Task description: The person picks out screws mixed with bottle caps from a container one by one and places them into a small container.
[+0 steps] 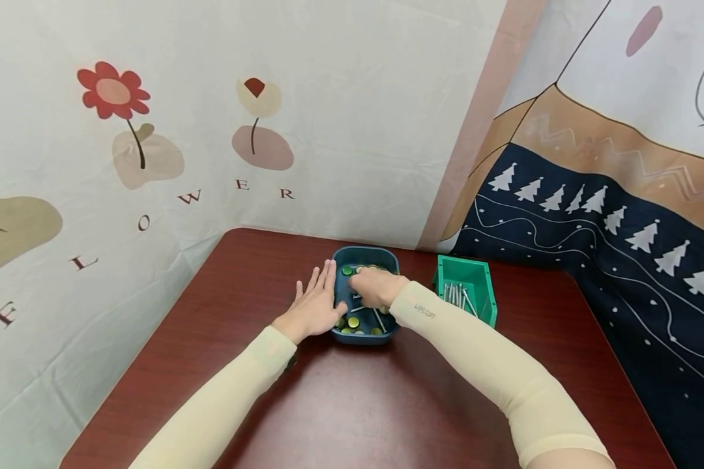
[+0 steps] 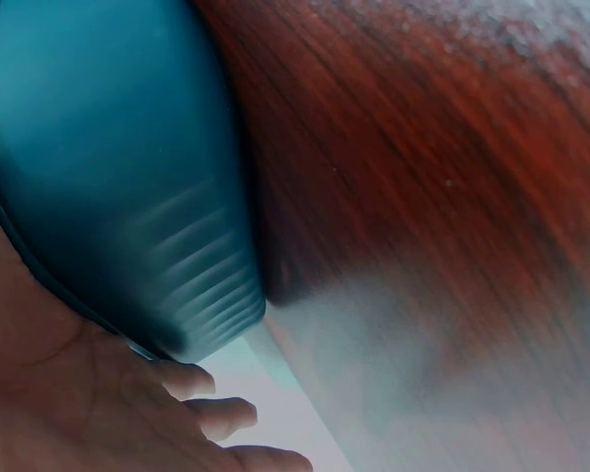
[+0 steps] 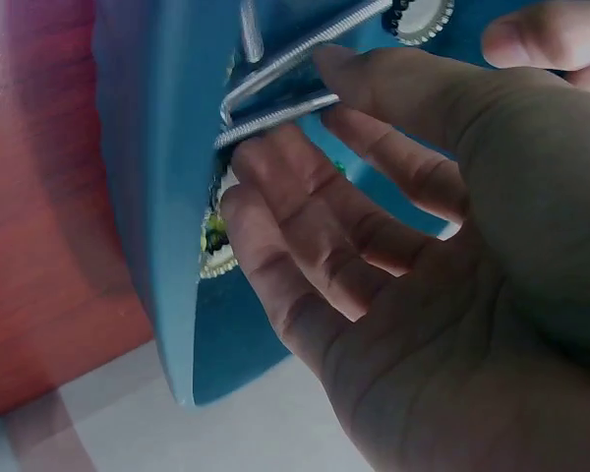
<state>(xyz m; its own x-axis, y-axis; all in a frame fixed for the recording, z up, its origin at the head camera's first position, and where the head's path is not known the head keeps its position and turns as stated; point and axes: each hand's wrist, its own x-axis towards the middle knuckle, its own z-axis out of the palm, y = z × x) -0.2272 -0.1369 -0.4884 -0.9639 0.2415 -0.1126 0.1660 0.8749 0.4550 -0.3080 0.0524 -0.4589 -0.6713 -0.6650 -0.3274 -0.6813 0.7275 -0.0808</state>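
A dark blue tray holds bottle caps and long silver screws. My right hand reaches down into it, knuckles up. In the right wrist view its thumb and curled fingers are around a threaded screw, whose end is between the thumb and a fingertip. Another screw lies alongside, under the thumb tip. My left hand rests against the tray's left side with fingers straight, thumb over the rim. In the left wrist view its palm is along the tray wall.
A green bin with several silver screws stands to the right of the tray, partly behind the right forearm. The dark red wooden table meets a printed cloth backdrop behind the tray.
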